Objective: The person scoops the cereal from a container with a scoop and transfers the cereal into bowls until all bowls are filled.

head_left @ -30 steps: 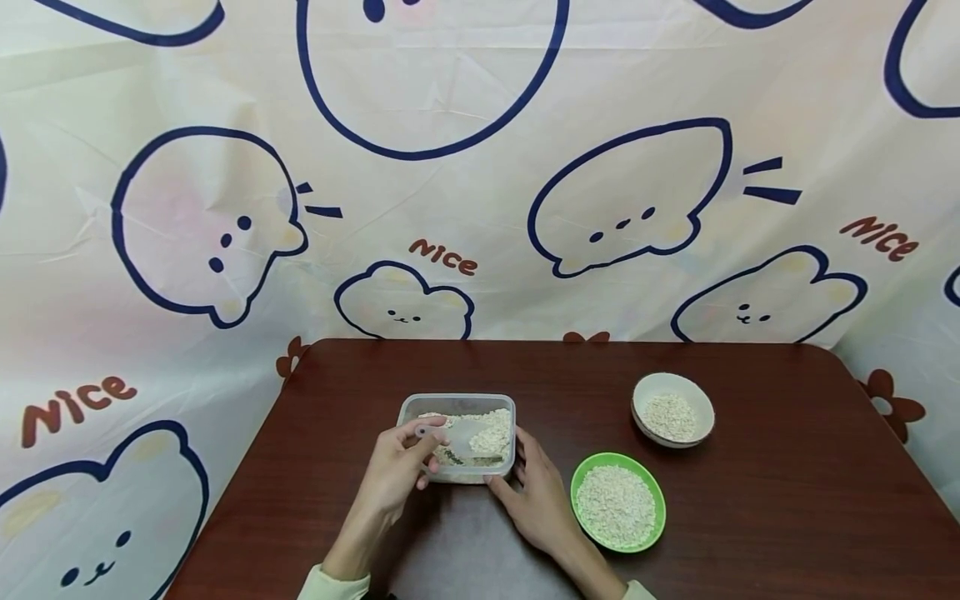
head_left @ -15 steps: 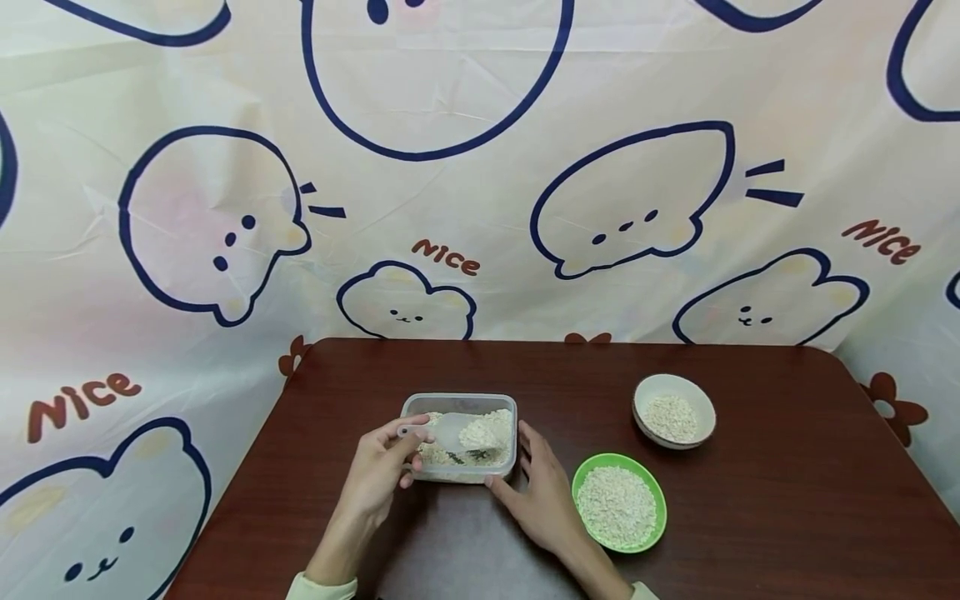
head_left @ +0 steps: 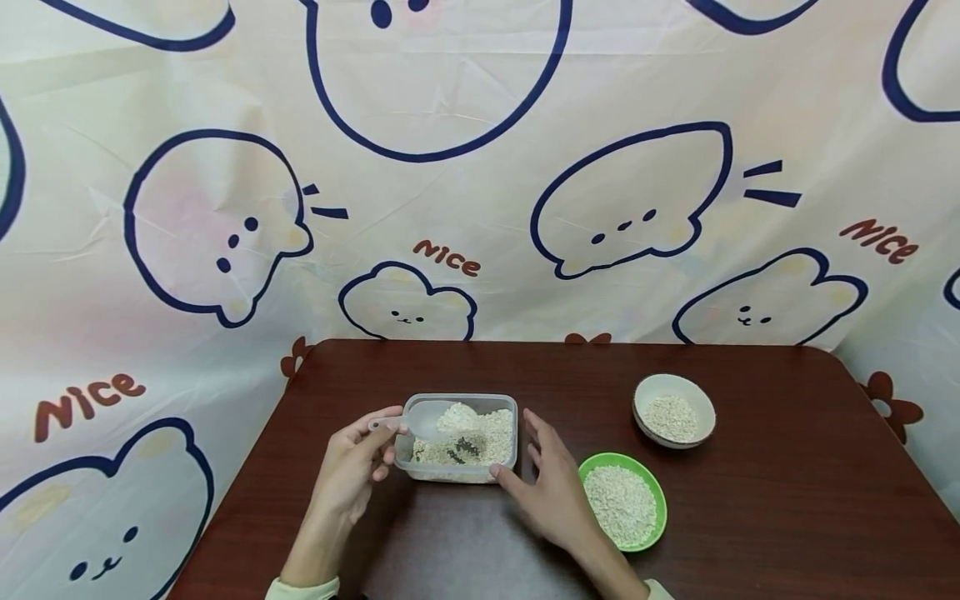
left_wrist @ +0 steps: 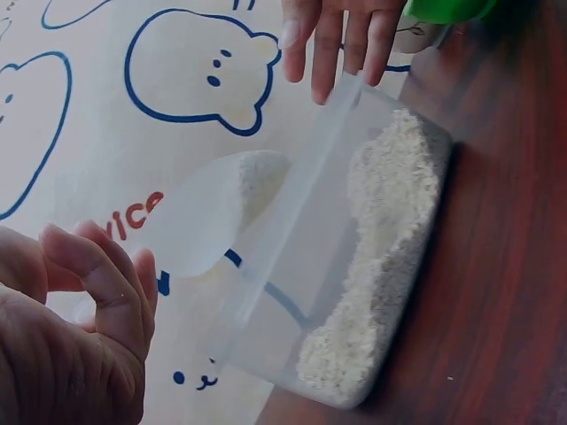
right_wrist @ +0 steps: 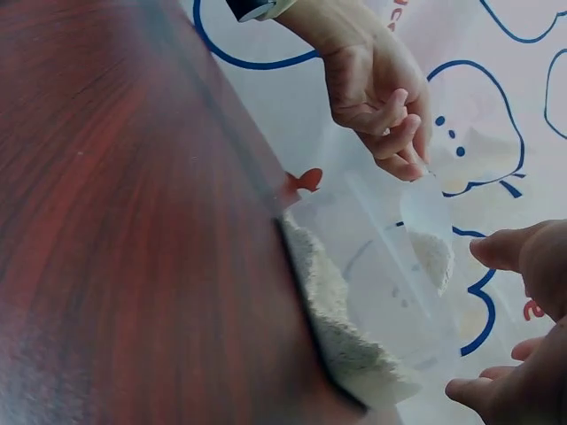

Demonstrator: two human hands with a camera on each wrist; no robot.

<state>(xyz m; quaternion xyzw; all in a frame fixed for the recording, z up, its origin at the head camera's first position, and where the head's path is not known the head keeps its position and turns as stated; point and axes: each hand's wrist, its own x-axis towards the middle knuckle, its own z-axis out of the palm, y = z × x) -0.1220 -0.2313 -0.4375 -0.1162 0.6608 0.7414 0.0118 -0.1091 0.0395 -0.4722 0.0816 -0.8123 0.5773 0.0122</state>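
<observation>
Up and toward nine o'clock goes the scoop, translucent pale plastic (head_left: pixel 429 422), off the right half of the box and now over its left half, baring a dark patch (head_left: pixel 467 450) among the flakes beneath. Left hand (head_left: pixel 347 467), out at eight o'clock from the box, pinches the handle between thumb and fingers; the scoop lies almost level, carrying a white heap (head_left: pixel 456 418), and the left wrist view puts it above the rim! Below sits the clear rectangular plastic box (head_left: pixel 450 473) of pale flakes (head_left: pixel 491 442), on the dark red-brown wooden table (head_left: pixel 765 483). Right hand (head_left: pixel 555 492), at four o'clock, has its thumb and fingers spread around the box's right end, gripping nothing; whether the thumb touches the corner, can't tell. Beyond that hand, between three and four, a round green bowl (head_left: pixel 662 502) full of white flakes (head_left: pixel 621 504); farther off at three, a round white bowl (head_left: pixel 671 383) with a smaller helping (head_left: pixel 671 417).
</observation>
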